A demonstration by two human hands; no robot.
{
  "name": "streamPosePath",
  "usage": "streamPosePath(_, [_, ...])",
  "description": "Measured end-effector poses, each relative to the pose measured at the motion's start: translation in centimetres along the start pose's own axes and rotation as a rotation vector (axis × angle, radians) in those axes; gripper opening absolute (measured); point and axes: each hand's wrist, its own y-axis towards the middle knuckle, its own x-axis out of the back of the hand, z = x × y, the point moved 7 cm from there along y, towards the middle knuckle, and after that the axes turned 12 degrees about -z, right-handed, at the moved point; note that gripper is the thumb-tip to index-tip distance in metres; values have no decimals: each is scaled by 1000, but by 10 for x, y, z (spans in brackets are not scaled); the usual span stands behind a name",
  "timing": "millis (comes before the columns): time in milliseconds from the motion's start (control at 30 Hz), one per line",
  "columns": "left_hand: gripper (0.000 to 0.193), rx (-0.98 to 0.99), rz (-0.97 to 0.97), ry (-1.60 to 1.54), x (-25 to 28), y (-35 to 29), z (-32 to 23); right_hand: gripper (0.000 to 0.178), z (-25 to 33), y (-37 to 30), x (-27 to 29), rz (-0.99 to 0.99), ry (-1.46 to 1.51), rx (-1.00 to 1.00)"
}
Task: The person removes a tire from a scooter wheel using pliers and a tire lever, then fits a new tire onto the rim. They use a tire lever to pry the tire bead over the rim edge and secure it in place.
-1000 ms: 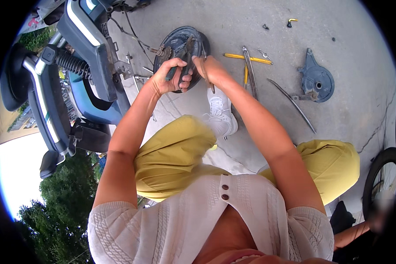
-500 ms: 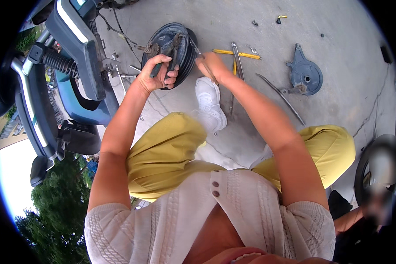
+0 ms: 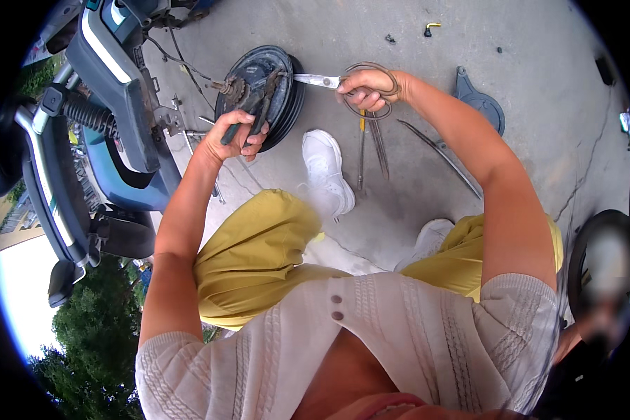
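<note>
My left hand (image 3: 232, 134) grips dark-handled pliers (image 3: 260, 105), whose jaws rest on a rusty part at the middle of a dark round wheel drum (image 3: 255, 64) standing on the concrete. My right hand (image 3: 369, 87) has its fingers through the handles of metal scissors (image 3: 320, 80). The blades point left, and their tips almost touch the drum's right rim. My knees in yellow trousers and my white shoe (image 3: 327, 170) are just below the hands.
A blue-and-grey scooter (image 3: 115, 91) with a coil spring (image 3: 85, 112) stands on the left, close to the drum. A yellow-handled tool (image 3: 362, 150), a long metal bar (image 3: 441, 155) and a round grey plate (image 3: 481, 103) lie on the ground. Another person (image 3: 602, 280) is at the right edge.
My right hand has drawn back to the right from the drum's middle, holding the scissors. My left hand stays at the drum with the pliers.
</note>
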Motion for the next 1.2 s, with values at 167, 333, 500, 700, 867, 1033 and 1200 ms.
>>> streamPosePath(167, [39,-10,-29,33,-5,-4,-6,37,-1,-2,-26,-255,-67,-66])
streamPosePath(333, [36,50,-107,57,-16,4,-5,36,-28,28,-72,-653,42,116])
streamPosePath(500, [37,51,-172,118,-23,5,-7,39,-27,47,-71,-1167,-399,377])
streamPosePath(700, [37,75,-143,76,-23,3,-5,38,-28,56,-73,-1258,-323,352])
streamPosePath(867, [38,47,-137,77,-24,6,-5,30,-34,50,-57,-1210,-306,384])
streamPosePath(1033, [41,61,-87,59,-17,7,-3,26,-27,41,-37,-1068,-464,381])
streamPosePath(1200, [42,24,-56,44,-12,5,-7,28,-3,12,-12,-839,-755,475])
